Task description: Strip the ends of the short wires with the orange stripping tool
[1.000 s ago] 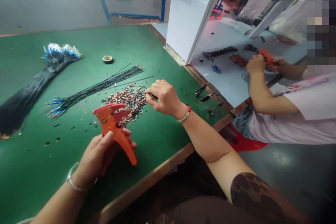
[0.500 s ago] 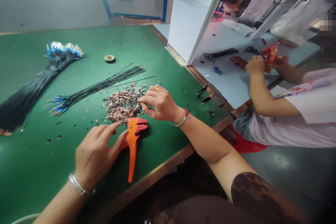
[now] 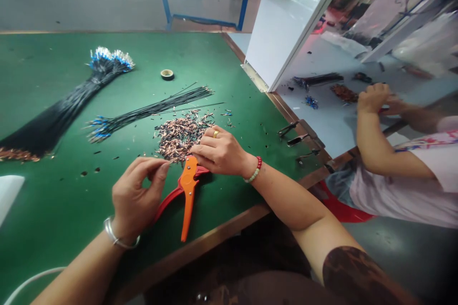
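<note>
My left hand (image 3: 139,195) is pinched, thumb against forefinger, at the near edge of a pile of short copper and black wire clippings (image 3: 181,136); whatever sits in the pinch is too small to name. Just right of it, a wire stripper (image 3: 188,183) with orange and red handles lies on the green table. My right hand (image 3: 223,152) is over the stripper's head, its fingers curled together beside the pile, and their tips hide what they hold. Behind the pile lies a thin bundle of black wires (image 3: 157,107) with blue terminals at its left end.
A thick bundle of black wires (image 3: 67,105) stretches across the left, near a tape roll (image 3: 167,75). Metal clamps (image 3: 300,140) sit along the table's right edge. Past a white partition (image 3: 286,24), a co-worker's hand (image 3: 374,97) is over another bench.
The thumb and forefinger of my left hand have come together. My right hand has moved nearer, over the stripper's head. The whole view has shifted, so things appear farther right.
</note>
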`<state>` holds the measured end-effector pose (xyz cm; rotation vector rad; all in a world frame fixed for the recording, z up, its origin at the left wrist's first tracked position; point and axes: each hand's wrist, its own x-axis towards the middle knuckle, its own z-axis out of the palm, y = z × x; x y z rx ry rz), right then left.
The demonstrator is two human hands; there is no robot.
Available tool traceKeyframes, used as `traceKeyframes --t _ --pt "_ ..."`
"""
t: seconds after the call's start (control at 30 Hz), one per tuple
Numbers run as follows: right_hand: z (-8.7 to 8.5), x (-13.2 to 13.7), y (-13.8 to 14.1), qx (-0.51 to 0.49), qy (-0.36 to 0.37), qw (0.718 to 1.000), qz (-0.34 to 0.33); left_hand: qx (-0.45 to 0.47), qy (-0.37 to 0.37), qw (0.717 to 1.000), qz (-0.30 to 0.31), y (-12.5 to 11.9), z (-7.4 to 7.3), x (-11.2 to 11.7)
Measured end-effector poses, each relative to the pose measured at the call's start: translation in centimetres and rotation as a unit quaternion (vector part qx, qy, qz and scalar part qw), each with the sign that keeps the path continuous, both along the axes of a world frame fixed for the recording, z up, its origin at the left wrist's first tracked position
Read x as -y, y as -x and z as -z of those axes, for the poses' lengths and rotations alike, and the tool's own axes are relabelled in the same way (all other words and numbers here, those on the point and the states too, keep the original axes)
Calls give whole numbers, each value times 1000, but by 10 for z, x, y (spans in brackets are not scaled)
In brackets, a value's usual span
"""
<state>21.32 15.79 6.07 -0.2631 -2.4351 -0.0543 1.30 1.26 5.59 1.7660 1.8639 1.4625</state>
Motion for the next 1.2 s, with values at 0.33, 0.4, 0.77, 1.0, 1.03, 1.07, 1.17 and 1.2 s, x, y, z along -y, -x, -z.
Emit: traceKeyframes --t 0.33,0.4,0.77,1.0,1.03,1.07,1.17,1.2 --pt "-2 4 2 8 -4 1000 -17 155 37 987 -39 -13 -10 2" --pt "0 0 1 17 5 1000 -19 174 39 982 -62 -10 -12 1" --pt "-1 -29 -17 -51 33 994 96 64 67 993 -75 25 -3 -14" --pt "1 -12 -6 10 26 998 47 -43 3 999 -28 23 10 -13" --pt "1 -9 -4 18 25 999 38 -56 -2 998 -24 22 10 -11" --pt "2 -7 -2 24 22 999 29 -67 -6 998 -18 21 10 -10" --pt "4 0 3 32 11 999 12 -79 -23 997 -4 18 8 -7" --pt "4 1 4 32 6 999 8 -74 -26 997 1 17 8 -7"
